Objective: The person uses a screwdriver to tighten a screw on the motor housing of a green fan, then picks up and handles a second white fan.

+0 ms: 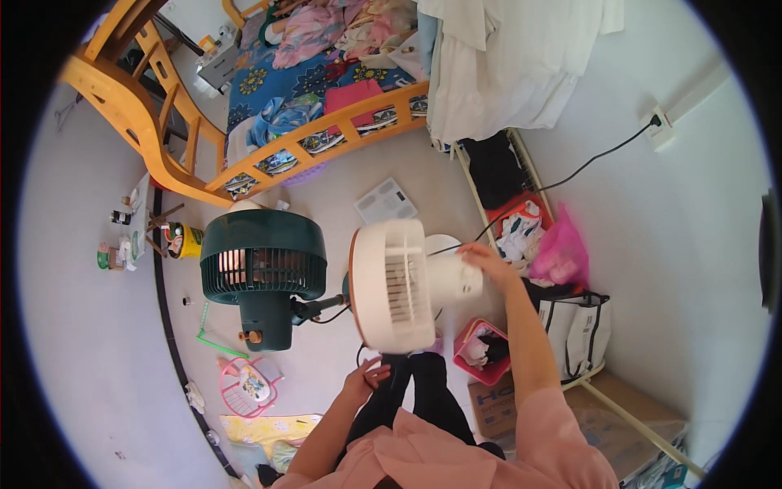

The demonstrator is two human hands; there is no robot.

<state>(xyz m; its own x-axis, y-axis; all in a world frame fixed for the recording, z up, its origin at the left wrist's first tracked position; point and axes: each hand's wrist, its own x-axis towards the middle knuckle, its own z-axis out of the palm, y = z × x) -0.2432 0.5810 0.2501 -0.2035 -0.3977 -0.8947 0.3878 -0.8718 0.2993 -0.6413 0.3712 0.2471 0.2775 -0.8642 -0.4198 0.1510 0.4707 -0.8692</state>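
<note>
A white fan head [395, 285] with a slatted guard and a pale rear housing faces left in front of me. My right hand [486, 265] is closed over the rear housing, fingers on its upper side. To the left is a dark green fan head [265, 269] with a ribbed guard and copper-coloured knobs; a dark jointed bar [319, 306] runs from it toward the white one. My left hand [366, 381] is below the white fan, holding nothing, its fingers apart. A dark cord [599, 155] stretches from behind the white fan to a wall socket [661, 129].
Ahead stands a wooden bunk bed [326, 145] with bedding. A bathroom scale [385, 200] lies on the floor. On the right are a metal rack [529, 159] with white garments above, a pink bag [562, 248], a red bin [472, 371] and a cardboard box [493, 407]. A pink child's chair [236, 395] is left.
</note>
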